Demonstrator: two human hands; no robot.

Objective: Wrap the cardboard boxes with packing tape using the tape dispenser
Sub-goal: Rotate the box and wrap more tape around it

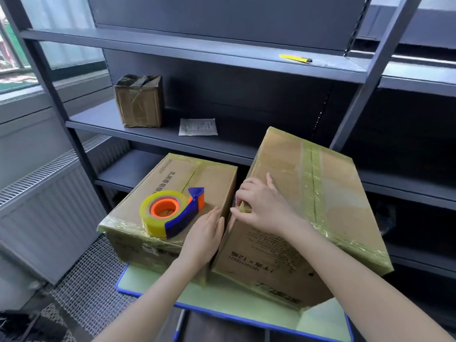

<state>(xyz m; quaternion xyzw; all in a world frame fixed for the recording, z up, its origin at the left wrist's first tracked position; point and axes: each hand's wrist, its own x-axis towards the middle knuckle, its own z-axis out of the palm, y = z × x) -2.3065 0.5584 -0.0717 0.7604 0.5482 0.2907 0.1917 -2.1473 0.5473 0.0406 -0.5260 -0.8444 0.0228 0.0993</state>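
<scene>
Two taped cardboard boxes stand on a pale green table with a blue edge (246, 302). The left box (177, 183) lies flat. On its top sits the tape dispenser (170, 213), blue and orange with a roll of yellowish clear tape. The right box (328, 203) is tilted up on its near edge and leans toward the shelves. My left hand (204, 235) lies with straight fingers in the gap between the boxes, against the right box's side. My right hand (264, 206) rests on the tilted box's upper left edge, fingertips pinching a bit of tape there.
Dark grey metal shelving (222, 50) stands right behind the table. On it are a small taped box (139, 101), a white paper slip (198, 127) and, one shelf up, a yellow utility knife (296, 58). A radiator (47, 213) and a floor grate lie to the left.
</scene>
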